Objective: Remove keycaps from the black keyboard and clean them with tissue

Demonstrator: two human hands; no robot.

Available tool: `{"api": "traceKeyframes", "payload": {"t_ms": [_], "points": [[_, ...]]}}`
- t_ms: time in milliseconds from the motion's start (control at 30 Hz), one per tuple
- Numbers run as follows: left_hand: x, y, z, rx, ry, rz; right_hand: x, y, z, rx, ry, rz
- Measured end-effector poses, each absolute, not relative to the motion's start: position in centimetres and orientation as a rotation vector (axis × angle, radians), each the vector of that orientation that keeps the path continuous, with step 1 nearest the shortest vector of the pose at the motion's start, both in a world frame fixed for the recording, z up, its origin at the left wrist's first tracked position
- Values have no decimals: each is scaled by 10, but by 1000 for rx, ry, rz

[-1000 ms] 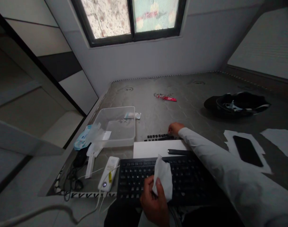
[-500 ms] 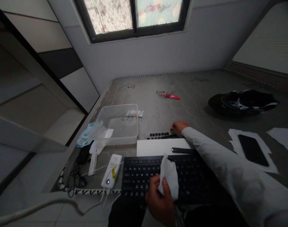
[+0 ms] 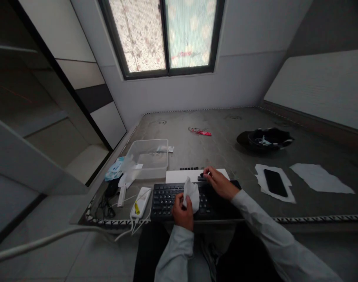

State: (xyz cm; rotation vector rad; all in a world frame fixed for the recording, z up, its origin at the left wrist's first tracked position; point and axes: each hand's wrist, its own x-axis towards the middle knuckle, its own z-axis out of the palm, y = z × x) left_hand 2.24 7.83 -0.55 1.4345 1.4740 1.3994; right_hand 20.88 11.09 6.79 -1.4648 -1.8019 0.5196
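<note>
My left hand (image 3: 182,211) is closed on a crumpled white tissue (image 3: 192,196), held up over the middle of a black keyboard (image 3: 163,200). My right hand (image 3: 218,182) is above the keyboard's back edge, its fingers pinched on a small black keycap (image 3: 202,174). Just beneath those fingers a long black key (image 3: 201,179) lies on a flat white board (image 3: 175,176) behind the keyboard. A row of loose black keycaps (image 3: 189,169) shows past the board's far edge. The right part of the keyboard is dark, and its details are hard to make out.
A clear plastic bin (image 3: 153,172) stands back left, near a blue packet (image 3: 114,169). A white power bank (image 3: 140,203) with cables lies left of the keyboard. To the right are a phone (image 3: 275,182) on white paper and a black cap (image 3: 262,143). A red packet (image 3: 202,132) lies farther back.
My right hand has come back from the row of loose keycaps to above the white board, with a keycap in its fingers. My left hand still holds the tissue. The view has tilted up.
</note>
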Motion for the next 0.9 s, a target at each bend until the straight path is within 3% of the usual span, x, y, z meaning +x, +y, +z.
{"api": "traceKeyframes", "payload": {"t_ms": [133, 400, 900], "points": [[22, 61, -7, 1313, 1353, 1426, 162, 49, 52, -1406, -1687, 650], [7, 14, -14, 1183, 825, 1086, 130, -4, 1, -1398, -1410, 718], [-3, 15, -18, 1350, 1058, 1041, 134, -28, 5, -1322, -1297, 949]]}}
